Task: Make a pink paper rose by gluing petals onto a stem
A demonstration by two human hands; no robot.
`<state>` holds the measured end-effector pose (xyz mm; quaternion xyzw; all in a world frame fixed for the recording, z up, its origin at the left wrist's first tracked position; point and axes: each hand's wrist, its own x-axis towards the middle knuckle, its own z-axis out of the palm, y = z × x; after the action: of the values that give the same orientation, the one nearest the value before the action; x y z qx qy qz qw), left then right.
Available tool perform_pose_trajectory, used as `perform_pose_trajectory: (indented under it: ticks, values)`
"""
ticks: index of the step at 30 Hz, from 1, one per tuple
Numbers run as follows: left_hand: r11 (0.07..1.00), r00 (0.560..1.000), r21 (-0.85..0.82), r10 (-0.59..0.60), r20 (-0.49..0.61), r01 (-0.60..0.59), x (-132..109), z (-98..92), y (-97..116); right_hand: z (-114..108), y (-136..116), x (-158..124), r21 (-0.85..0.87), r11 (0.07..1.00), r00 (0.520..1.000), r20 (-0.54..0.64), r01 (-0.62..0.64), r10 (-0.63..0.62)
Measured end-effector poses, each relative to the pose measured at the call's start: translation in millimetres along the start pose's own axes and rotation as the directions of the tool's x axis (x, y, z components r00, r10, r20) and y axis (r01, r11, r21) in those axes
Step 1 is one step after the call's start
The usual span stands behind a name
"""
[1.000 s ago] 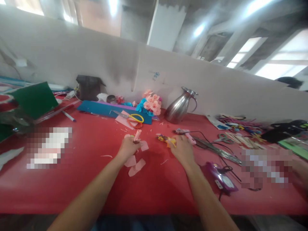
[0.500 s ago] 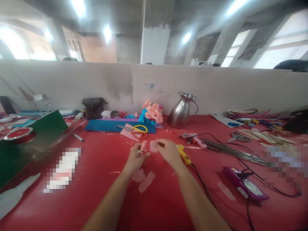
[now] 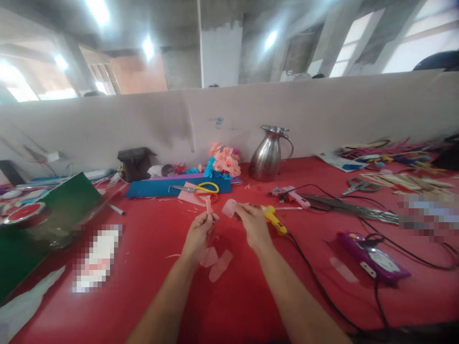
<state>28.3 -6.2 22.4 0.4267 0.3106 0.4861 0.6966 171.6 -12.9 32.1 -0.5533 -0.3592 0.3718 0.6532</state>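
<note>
My left hand (image 3: 199, 234) is closed on a small rolled pink paper piece (image 3: 208, 205) that stands up from the fingertips. Between thumb and fingers, my right hand (image 3: 254, 223) pinches a pale pink paper petal (image 3: 229, 208), close to the tip of the yellow glue gun (image 3: 275, 220) lying just beyond. Loose pink petals (image 3: 221, 265) lie on the red table below the left hand. Behind the hands, yellow-handled scissors (image 3: 201, 188) rest on a pink paper sheet (image 3: 190, 197) and a blue board (image 3: 150, 188).
A bunch of pink and blue paper flowers (image 3: 225, 162) and a steel jug (image 3: 267, 155) stand at the back. To the right are a purple power strip (image 3: 373, 258), cords, wire stems (image 3: 351, 209) and green-handled scissors (image 3: 363, 185). A green board (image 3: 77, 196) leans at left.
The view has tilted slightly. My left hand has turned so the rolled pink piece points upright; my right hand has shifted toward the glue gun with the petal tilted.
</note>
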Motion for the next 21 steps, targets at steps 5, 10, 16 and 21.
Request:
perform_pose_trajectory:
  ticks: [5, 10, 16, 21]
  values:
    - [0.997, 0.994, 0.004, -0.071, 0.081, 0.071, -3, 3.9, -5, 3, 0, -3, 0.039, 0.999, 1.000, 0.004, -0.010, 0.010]
    - [0.996, 0.990, 0.049, -0.073, 0.118, 0.068, -3, 4.3, -14, 7, 0, -9, 0.016, 0.999, 0.998, 0.063, -0.029, 0.028]
    - [0.988, 0.993, 0.154, -0.038, 0.112, 0.021, 1, -1.3, -25, 9, -4, -15, -0.022, 1.000, 0.996, 0.088, -0.003, 0.005]
    - [0.979, 0.995, 0.202, 0.001, 0.099, -0.022, 2, -3.1, -25, 11, -6, -18, -0.036, 0.999, 0.995, 0.103, 0.010, -0.006]
